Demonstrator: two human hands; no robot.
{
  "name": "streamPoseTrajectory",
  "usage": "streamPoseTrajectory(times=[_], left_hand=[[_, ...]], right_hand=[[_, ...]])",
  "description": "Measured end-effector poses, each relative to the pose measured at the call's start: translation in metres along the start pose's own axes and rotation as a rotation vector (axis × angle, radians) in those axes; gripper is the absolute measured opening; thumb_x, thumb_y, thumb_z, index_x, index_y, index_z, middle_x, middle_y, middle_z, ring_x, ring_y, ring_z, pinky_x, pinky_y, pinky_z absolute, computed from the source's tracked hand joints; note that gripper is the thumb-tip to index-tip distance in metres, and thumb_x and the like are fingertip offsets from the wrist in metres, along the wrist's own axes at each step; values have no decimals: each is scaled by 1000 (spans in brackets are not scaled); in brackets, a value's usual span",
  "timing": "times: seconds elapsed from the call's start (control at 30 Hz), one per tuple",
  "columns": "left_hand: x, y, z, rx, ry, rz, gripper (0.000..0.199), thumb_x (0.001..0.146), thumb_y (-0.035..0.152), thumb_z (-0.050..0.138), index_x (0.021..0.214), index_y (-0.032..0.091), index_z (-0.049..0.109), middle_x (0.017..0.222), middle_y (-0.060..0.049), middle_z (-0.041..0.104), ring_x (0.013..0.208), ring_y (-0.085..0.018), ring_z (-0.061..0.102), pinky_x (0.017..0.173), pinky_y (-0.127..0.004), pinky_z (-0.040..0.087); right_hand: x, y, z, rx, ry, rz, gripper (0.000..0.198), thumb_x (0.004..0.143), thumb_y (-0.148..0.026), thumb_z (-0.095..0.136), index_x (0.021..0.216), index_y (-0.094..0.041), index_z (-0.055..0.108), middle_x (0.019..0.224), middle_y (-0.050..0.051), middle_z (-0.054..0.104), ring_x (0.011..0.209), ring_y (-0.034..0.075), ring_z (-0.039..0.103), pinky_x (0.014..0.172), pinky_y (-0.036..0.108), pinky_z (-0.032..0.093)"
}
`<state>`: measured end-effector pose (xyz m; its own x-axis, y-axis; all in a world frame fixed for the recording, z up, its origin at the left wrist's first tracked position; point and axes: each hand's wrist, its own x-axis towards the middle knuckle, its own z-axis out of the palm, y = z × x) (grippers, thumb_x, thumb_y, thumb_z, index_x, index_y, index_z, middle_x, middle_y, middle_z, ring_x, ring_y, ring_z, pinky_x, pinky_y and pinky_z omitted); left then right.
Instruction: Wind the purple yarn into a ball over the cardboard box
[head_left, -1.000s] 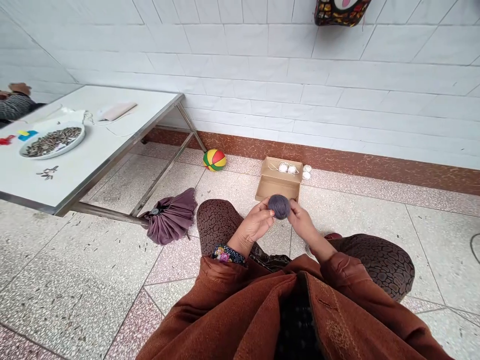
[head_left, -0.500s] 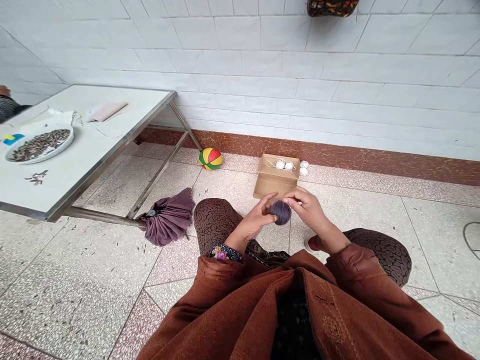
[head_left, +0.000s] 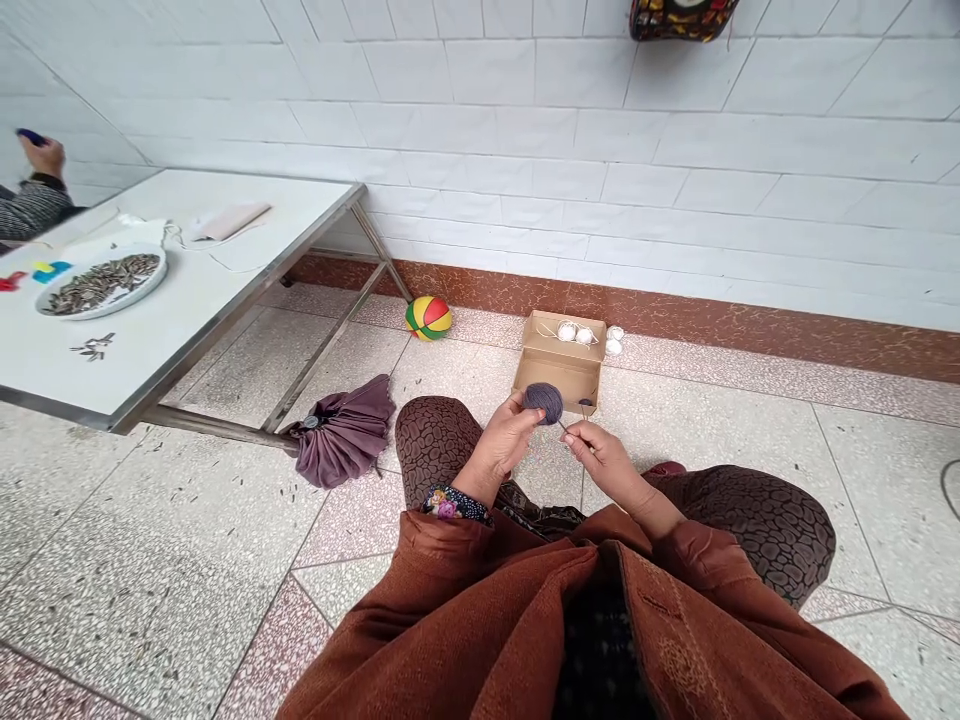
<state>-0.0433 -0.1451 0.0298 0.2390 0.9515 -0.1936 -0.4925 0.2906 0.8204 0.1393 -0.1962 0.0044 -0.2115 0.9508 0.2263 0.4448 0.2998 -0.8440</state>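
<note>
My left hand (head_left: 504, 436) is closed on a purple-grey ball of yarn (head_left: 543, 402), with the thumb pressed against its near side. A short length of the yarn runs from the ball to my right hand (head_left: 602, 456), whose thumb and fingers pinch the strand just below and to the right of the ball. Beyond my hands an open cardboard box (head_left: 559, 368) lies on the floor. White balls of string (head_left: 576, 333) rest at its far side, and a small dark piece shows at its near right corner.
At left stands a metal-framed white table (head_left: 196, 290) bearing a plate of sunflower seeds (head_left: 105, 283). A folded purple umbrella (head_left: 346, 432) leans by its leg. A striped ball (head_left: 429, 318) lies near the wall. Another person's hand (head_left: 43, 157) shows at the far left.
My left hand has turned the yarn ball and shifted it slightly left and up. My right hand has moved down, away from the ball. The other person's hand has risen into view.
</note>
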Motion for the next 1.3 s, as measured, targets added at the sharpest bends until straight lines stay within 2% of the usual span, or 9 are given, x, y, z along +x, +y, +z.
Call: streamPoseTrajectory(times=[0.13,0.27,0.4,0.5,0.7,0.97,1.07,1.17,1.3], left_hand=[[-4,-1,-1,265,10,86,47,67,21,77,113,19,69,111,-5,70,107,-21,61,102,-34,43],[-11,-2,4,399,-181,0,55,73,25,75,127,22,66,116,-6,67,101,-21,60,88,-33,48],[-19,-7,11,195,-392,-167,77,75,32,68,150,30,49,113,-7,67,81,-18,63,68,-29,45],[-24,-4,16,-24,-429,-253,90,74,35,63,159,31,35,107,-7,69,71,-17,64,63,-29,41],[-26,10,23,-236,-319,-288,75,72,33,65,145,24,54,104,-8,70,78,-17,63,64,-27,41],[-17,10,21,-213,-137,-214,55,74,31,70,127,22,60,108,-6,68,81,-16,63,65,-25,42],[-12,9,16,-147,-8,-153,49,72,29,79,117,22,60,109,-3,67,84,-13,62,68,-23,42],[-9,6,10,-33,86,-110,48,70,35,85,108,21,60,105,-2,66,84,-12,59,68,-22,39],[-10,0,5,214,51,-49,51,73,45,83,113,21,62,108,-4,66,89,-14,57,69,-24,39]], right_hand=[[11,-21,-20,-43,-41,-158,28,103,-43,54,88,-25,69,79,5,67,76,21,63,73,34,50],[33,-30,-38,-68,-3,-188,25,100,-43,61,88,-25,73,80,5,67,74,20,61,71,33,49],[48,-23,-39,25,104,-92,25,96,-45,63,84,-24,71,80,3,68,77,20,62,74,33,50],[43,-13,-28,110,162,13,27,96,-46,60,83,-23,66,77,2,65,71,19,59,70,31,48],[24,2,-8,130,142,136,28,98,-46,50,86,-23,59,70,-1,58,63,16,53,64,29,44],[13,13,-11,46,142,166,28,98,-46,51,95,-21,63,76,2,63,69,19,59,69,32,48],[7,10,-11,18,115,118,27,98,-44,53,92,-22,66,81,4,67,74,20,63,72,33,50],[3,-2,-13,9,71,-3,24,99,-41,56,92,-22,69,86,6,70,81,21,66,78,34,52],[6,-22,-21,-20,7,-132,21,100,-36,58,92,-22,70,81,5,68,72,18,62,69,31,50]])
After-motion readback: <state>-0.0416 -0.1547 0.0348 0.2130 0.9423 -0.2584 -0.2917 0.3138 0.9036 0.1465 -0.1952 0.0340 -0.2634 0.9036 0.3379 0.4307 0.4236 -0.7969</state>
